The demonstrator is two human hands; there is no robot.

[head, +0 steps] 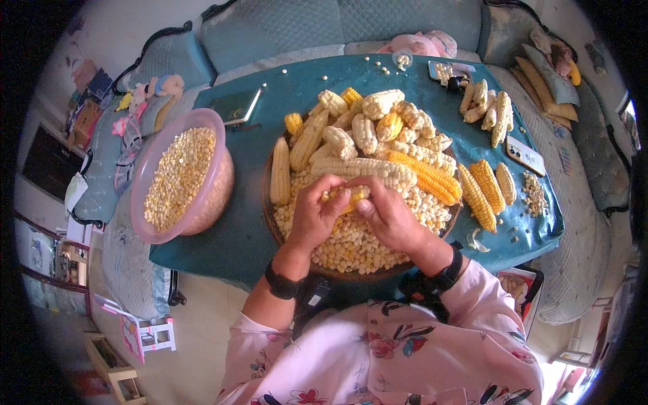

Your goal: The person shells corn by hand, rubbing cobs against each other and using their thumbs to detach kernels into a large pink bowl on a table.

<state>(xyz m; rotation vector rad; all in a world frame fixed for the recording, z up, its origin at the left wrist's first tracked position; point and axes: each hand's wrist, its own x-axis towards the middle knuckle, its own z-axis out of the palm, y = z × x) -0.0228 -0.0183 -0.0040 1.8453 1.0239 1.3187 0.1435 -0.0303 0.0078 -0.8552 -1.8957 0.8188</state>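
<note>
Between my two hands is a yellow corn cob (360,192), partly hidden by my fingers. My left hand (320,208) grips its left end, and my right hand (389,211) holds the right end with the thumb pressed on it. Both hands are above a round basket (276,234) of loose pale corn kernels (362,248). Whole ears lie piled in the basket's far half, among them a long white ear (364,169) just beyond my fingers and an orange-yellow ear (428,177) to the right.
Left of the basket stands a pink plastic tub (223,136) of kernels. A dark green notebook (235,107) lies behind it. On the right are several yellow ears (478,197), stripped cobs (488,109), a phone (525,154) and a small heap of darker kernels (534,195). A sofa (273,30) surrounds the table.
</note>
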